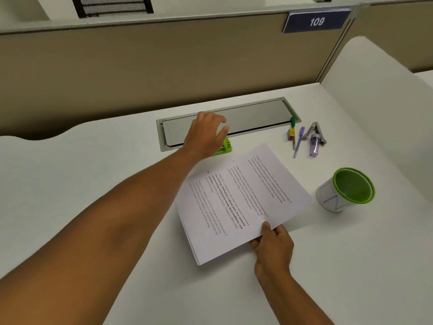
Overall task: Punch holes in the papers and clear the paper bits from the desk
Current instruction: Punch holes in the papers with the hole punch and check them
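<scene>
Head view: at frame centre a person's left hand (206,134) hovers, fingers spread and holding nothing, over a green hole punch (223,147), while the right hand (273,241) pinches the near corner of the papers (236,200) lying mid-desk. The sheets look slightly fanned, so a punch taken now would likely misalign the holes. A green-rimmed cup (346,190) stands just beside the stack's right edge and could be knocked. Open desk (82,172) lies at left; pens and a stapler (314,133) crowd the upper right.
</scene>
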